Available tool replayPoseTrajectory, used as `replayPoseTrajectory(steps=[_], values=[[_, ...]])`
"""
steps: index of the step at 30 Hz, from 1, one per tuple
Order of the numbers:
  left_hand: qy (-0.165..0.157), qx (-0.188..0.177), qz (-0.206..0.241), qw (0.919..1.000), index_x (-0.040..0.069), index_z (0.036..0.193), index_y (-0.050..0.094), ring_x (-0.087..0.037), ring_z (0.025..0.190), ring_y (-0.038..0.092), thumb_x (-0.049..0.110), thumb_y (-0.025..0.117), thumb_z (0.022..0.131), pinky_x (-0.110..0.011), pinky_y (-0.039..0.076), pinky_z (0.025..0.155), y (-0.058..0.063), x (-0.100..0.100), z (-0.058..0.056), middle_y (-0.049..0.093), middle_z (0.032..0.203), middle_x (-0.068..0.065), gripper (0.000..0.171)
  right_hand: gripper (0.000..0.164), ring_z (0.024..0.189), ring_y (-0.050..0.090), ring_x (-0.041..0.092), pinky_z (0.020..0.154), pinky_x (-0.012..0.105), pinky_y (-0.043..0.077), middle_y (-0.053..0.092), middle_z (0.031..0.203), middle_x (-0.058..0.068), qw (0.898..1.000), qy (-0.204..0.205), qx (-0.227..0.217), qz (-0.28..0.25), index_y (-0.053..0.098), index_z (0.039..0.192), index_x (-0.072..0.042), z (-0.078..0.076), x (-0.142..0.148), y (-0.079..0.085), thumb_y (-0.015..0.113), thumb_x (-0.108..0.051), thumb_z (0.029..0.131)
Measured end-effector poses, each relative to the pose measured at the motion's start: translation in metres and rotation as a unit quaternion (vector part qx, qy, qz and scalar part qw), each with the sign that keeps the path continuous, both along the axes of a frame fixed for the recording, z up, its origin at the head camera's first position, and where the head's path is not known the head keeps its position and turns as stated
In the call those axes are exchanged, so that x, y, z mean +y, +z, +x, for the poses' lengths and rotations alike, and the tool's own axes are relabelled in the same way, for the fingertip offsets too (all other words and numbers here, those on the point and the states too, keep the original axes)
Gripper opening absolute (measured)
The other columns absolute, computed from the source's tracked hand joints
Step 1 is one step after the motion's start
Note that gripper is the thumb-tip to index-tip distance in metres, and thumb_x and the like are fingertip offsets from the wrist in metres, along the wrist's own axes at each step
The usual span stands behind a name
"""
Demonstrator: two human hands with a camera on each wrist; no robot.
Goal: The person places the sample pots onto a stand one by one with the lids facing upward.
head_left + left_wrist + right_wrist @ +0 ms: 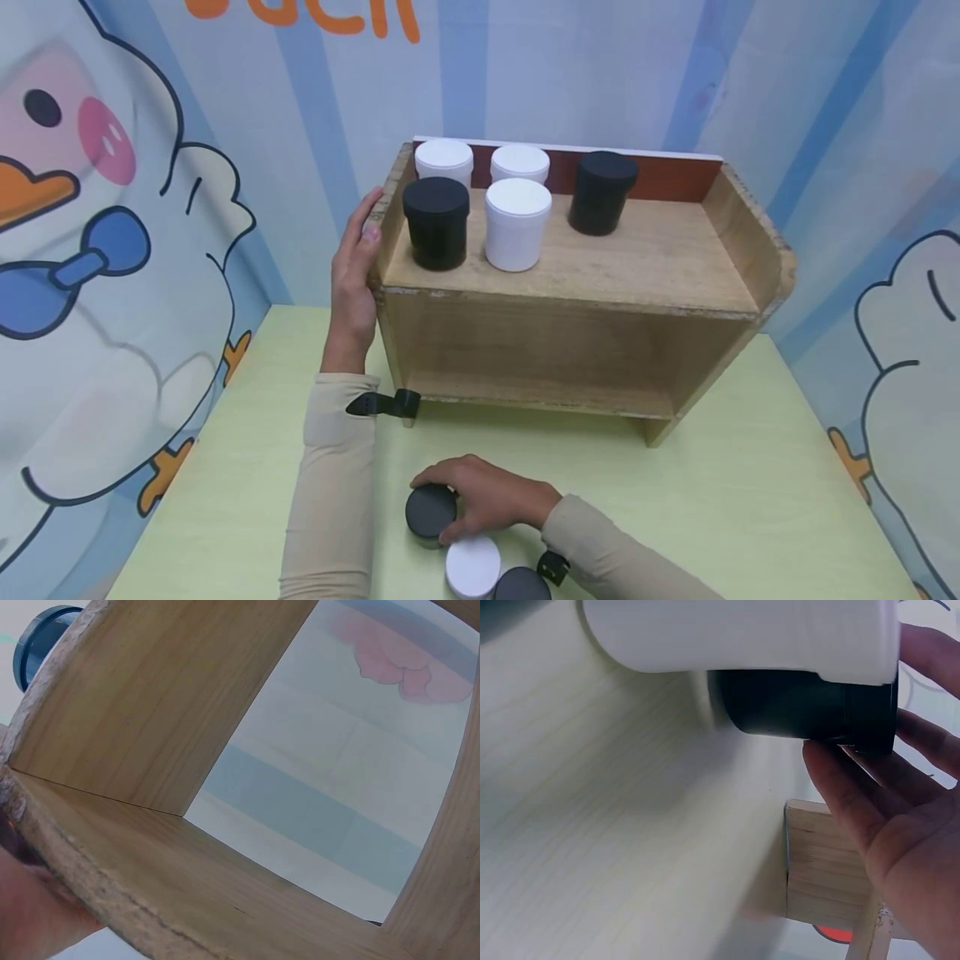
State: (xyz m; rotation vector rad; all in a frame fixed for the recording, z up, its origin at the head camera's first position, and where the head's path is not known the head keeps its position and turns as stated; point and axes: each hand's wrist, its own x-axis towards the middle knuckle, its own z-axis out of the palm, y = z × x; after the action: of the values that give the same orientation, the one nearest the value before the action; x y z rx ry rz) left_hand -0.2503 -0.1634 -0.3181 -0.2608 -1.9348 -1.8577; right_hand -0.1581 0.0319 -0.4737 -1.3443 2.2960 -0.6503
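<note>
Currently, the head view shows the right hand (pixel 491 493) over the table (pixel 750 500), its thumb and fingers spread across the lid of a black jar (pixel 431 510) and pinching its rim. That jar stands upright on the tabletop, just beside a white jar (pixel 472 567), with a second black jar (pixel 522 586) nearer the person. The left hand (pixel 354 287) rests against the outer left side of the wooden shelf (pixel 660 262), fingers fairly straight; on its top board stand three white jars (pixel 517 225) and two black jars (pixel 437 229). The left wrist view looks into the shelf's compartment, the hand cut off at lower left, its fingers impossible to make out. In the right wrist view, fingertips touch the black jar's lid, the white jar partly covering it.
</note>
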Motion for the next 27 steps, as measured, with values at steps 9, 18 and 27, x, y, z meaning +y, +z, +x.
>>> replayPoseTrajectory(steps=[9, 18, 27], values=[[0.001, -0.003, -0.004, 1.0, 0.037, 0.151, 0.043, -0.016, 0.153, 0.026, 0.047, 0.04, 0.098, -0.06, 0.014, 0.124, 0.0, 0.001, 0.0, 0.034, 0.162, 0.012, 0.054, 0.066, 0.124, 0.059, 0.006, 0.104, 0.02, 0.046, 0.064, 0.137, -0.002, 1.0, -0.015, -0.003, -0.009, 0.058, 0.139, -0.014, 0.001, 0.006, 0.012, 0.085, -0.025, 0.08], [-0.002, -0.005, -0.001, 1.0, 0.038, 0.151, 0.043, -0.018, 0.152, 0.029, 0.048, 0.04, 0.097, -0.061, 0.017, 0.123, 0.0, 0.001, 0.0, 0.034, 0.162, 0.01, 0.054, 0.066, 0.125, 0.06, 0.009, 0.103, 0.022, 0.048, 0.063, 0.139, -0.001, 1.0, -0.022, -0.01, -0.019, 0.057, 0.141, -0.013, 0.0, 0.02, 0.032, 0.084, -0.026, 0.082], [0.002, -0.004, -0.003, 1.0, 0.038, 0.15, 0.043, -0.017, 0.152, 0.028, 0.049, 0.04, 0.097, -0.061, 0.014, 0.124, 0.0, 0.0, 0.0, 0.034, 0.162, 0.011, 0.054, 0.065, 0.118, 0.062, 0.007, 0.096, 0.022, 0.052, 0.065, 0.135, -0.001, 0.998, -0.035, -0.003, -0.042, 0.059, 0.139, -0.015, -0.001, 0.04, 0.06, 0.084, -0.031, 0.081]])
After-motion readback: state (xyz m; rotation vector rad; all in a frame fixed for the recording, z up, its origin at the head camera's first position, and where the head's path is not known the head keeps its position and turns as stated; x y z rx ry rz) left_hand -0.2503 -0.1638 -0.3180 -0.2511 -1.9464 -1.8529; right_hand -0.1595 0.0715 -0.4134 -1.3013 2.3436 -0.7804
